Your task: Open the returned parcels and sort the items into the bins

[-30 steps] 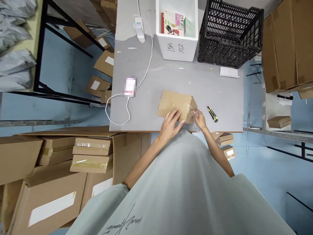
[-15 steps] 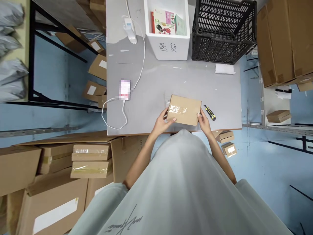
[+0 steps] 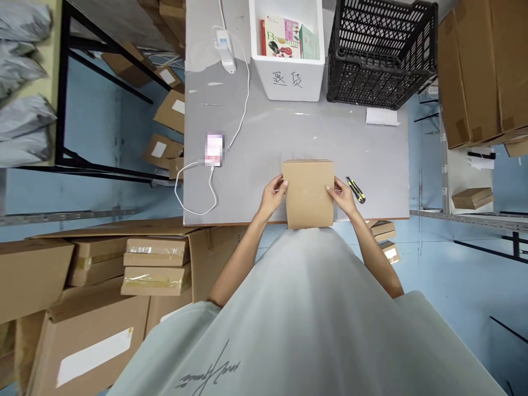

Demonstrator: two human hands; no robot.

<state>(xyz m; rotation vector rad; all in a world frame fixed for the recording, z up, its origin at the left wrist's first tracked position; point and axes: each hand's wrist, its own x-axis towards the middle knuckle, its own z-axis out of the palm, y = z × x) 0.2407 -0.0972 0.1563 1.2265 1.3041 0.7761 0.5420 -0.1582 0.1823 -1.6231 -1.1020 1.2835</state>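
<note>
A brown cardboard box (image 3: 309,192) is held between my two hands at the front edge of the grey table (image 3: 264,132). My left hand (image 3: 275,192) grips its left side, thumb on the near face. On the opposite side my right hand (image 3: 340,194) is closed on the box in the same way. The lower end of the box reaches past the table edge towards my shirt. A yellow and black box cutter (image 3: 355,190) lies on the table just right of my right hand, apart from it.
At the back stand a white bin (image 3: 289,80) holding books and a black plastic crate (image 3: 379,71). On the left, a phone (image 3: 214,148) is joined by a white cable to a power strip (image 3: 225,50). Stacked cartons (image 3: 154,280) fill the lower left floor.
The box has turned: its taped face no longer shows, and a plain face extends down past the table edge. Both hands still hold its sides.
</note>
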